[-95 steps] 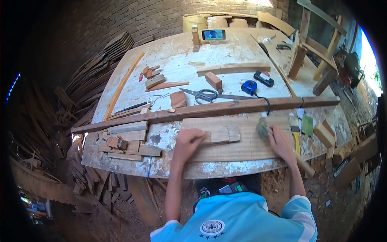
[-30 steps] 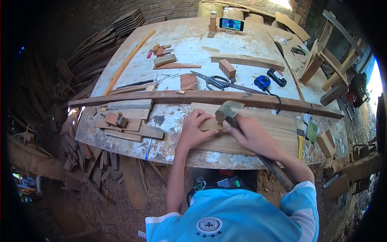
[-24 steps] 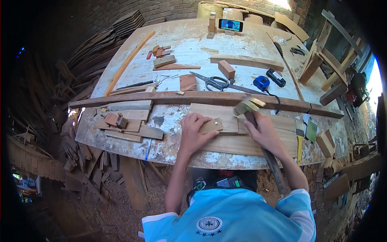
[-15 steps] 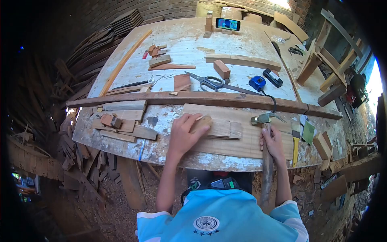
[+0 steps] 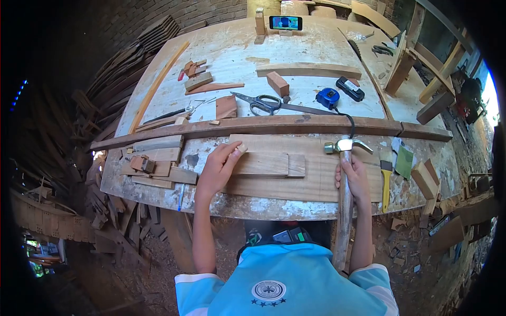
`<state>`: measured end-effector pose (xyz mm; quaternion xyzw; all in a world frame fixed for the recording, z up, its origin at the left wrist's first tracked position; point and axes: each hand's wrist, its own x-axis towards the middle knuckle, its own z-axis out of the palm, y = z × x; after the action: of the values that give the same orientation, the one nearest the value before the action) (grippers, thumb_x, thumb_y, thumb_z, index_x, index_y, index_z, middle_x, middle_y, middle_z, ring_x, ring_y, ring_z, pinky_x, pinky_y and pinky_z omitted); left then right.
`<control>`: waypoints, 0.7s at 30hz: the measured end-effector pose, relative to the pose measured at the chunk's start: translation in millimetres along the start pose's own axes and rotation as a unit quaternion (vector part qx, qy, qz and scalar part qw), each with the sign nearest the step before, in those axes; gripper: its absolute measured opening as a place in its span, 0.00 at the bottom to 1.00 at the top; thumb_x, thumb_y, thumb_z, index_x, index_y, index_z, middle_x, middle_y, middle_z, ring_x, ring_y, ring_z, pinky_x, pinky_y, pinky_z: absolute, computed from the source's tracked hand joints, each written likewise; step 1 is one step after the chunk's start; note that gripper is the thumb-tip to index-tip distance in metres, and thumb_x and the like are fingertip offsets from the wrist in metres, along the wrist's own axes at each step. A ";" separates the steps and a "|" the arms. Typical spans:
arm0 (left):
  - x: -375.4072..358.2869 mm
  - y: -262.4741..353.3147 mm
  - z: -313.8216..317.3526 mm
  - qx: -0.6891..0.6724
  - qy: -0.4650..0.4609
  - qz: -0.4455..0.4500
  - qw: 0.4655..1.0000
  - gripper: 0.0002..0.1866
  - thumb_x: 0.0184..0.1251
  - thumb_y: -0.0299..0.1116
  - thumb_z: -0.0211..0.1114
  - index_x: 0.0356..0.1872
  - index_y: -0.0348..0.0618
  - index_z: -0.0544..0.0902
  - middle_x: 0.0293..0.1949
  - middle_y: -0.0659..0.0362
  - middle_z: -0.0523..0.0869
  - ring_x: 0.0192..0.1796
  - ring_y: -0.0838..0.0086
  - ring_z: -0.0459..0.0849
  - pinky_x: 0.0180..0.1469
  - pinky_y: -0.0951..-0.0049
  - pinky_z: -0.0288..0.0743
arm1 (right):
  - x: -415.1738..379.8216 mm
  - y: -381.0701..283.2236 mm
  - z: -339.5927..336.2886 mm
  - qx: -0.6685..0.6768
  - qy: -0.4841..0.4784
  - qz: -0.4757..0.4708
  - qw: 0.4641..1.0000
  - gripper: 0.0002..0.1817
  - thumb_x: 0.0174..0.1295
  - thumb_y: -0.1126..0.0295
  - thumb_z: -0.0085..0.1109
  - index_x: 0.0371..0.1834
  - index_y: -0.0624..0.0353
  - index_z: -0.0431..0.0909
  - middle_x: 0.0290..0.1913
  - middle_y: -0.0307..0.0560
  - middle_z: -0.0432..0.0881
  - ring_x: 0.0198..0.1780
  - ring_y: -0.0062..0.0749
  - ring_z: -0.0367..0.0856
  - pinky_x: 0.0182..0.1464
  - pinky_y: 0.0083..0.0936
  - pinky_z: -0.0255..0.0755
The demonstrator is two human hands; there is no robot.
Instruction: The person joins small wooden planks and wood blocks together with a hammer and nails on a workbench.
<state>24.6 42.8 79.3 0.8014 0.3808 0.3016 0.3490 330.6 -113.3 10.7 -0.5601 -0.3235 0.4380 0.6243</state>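
Note:
My left hand is closed around a small wooden block, whose pale end shows between thumb and fingers; the rest is hidden. It is at the left end of a narrow wooden piece with a stepped right end. That piece lies on a wide flat board near the table's front edge. Gripped upright in my right hand is a claw hammer, its metal head above the fist and its handle pointing down toward my body. The hammer is over the board's right part.
A long wooden bar crosses the table. Beyond it lie scissors, a blue tape measure and wood blocks. A yellow-handled brush lies right of the board, a wooden plane to the left. A phone stands at the back.
My left hand has moved left along the narrow piece, taking the small block with it and uncovering more of that piece. My right hand still holds the hammer. The camera view has shifted slightly.

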 end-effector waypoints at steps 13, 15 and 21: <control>7.8 0.5 -7.1 0.024 -0.058 -0.052 0.997 0.19 0.60 0.40 0.66 0.48 0.38 0.82 0.34 0.52 0.85 0.36 0.71 0.83 0.41 0.73 0.75 | -2.2 -1.1 1.1 0.014 0.016 -0.003 1.000 0.09 0.67 0.68 0.49 0.36 0.63 0.69 0.25 0.40 0.73 0.22 0.20 0.73 0.20 0.20 0.71; 6.5 -7.3 -5.7 -0.015 -0.039 -0.071 0.997 0.20 0.58 0.40 0.68 0.47 0.38 0.83 0.33 0.53 0.86 0.35 0.74 0.83 0.40 0.74 0.75 | -1.7 0.1 -0.1 0.012 0.015 -0.001 1.000 0.09 0.67 0.67 0.50 0.35 0.62 0.69 0.25 0.40 0.73 0.22 0.20 0.73 0.20 0.20 0.71; 0.7 0.4 -4.3 -0.026 -0.016 -0.048 0.998 0.19 0.56 0.39 0.70 0.44 0.36 0.83 0.34 0.53 0.87 0.35 0.73 0.83 0.40 0.75 0.75 | -2.5 -1.4 1.1 0.009 0.019 0.003 1.000 0.09 0.67 0.67 0.50 0.35 0.62 0.69 0.25 0.40 0.73 0.21 0.20 0.73 0.21 0.20 0.71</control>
<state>22.0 44.6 82.2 0.7774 0.4054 0.2814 0.3901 328.9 -115.1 12.5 -0.5640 -0.3059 0.4316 0.6341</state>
